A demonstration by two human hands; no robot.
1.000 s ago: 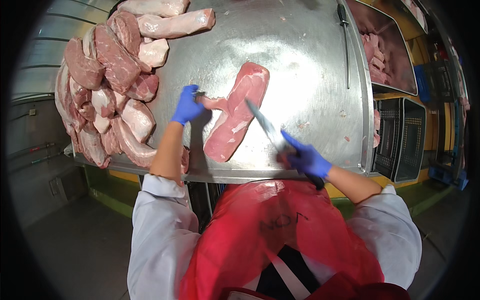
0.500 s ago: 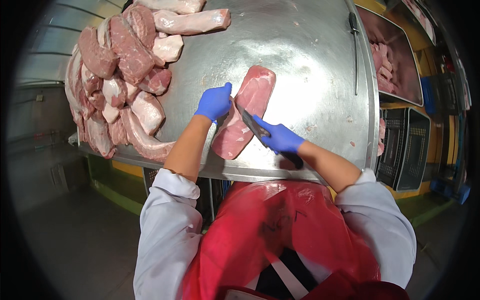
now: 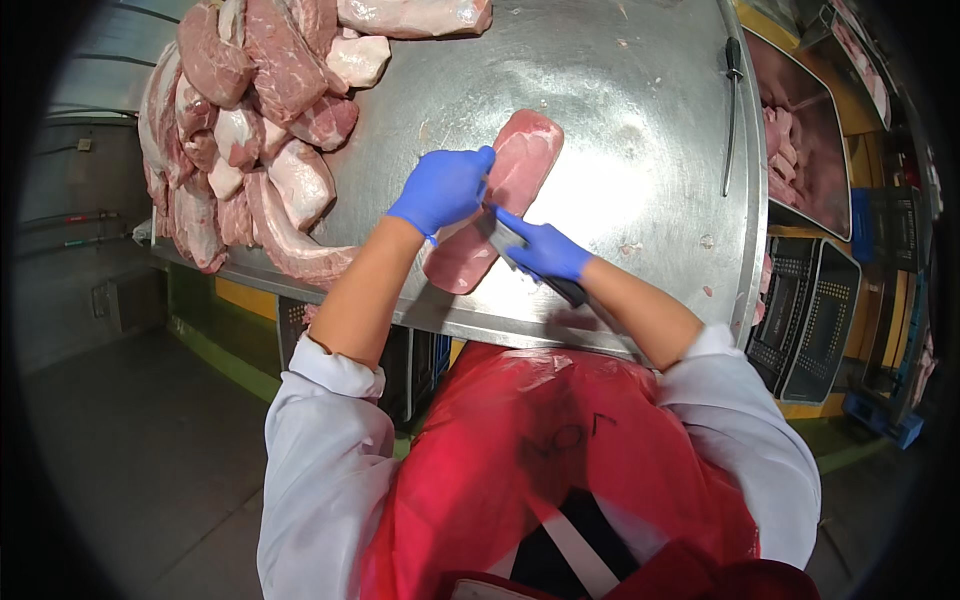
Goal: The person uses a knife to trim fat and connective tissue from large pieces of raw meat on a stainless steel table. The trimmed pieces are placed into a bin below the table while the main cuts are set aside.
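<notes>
A long pink boneless cut of meat [image 3: 528,160] lies slantwise on the steel table in front of me. My left hand [image 3: 440,190], in a blue glove, has its fingers curled at the left edge of this meat and seems to grip that edge; the fingertips are partly hidden. My right hand [image 3: 548,250], also gloved in blue, is closed round a dark-handled knife [image 3: 572,292]. The knife's blade [image 3: 503,236] points up and left, against the meat just below my left fingers, so its tip is out of sight.
A heap of raw meat cuts [image 3: 285,120] covers the table's left side. A thin dark-handled sharpening steel [image 3: 730,120] lies by the right edge of the steel table [image 3: 640,90]. Beyond that edge stand a bin [image 3: 825,150] with meat pieces and dark plastic crates [image 3: 815,310].
My left hand has moved in against the meat, its fingers now curled over the edge. The knife and my right hand have shifted slightly up and left. The whole view has shifted a little.
</notes>
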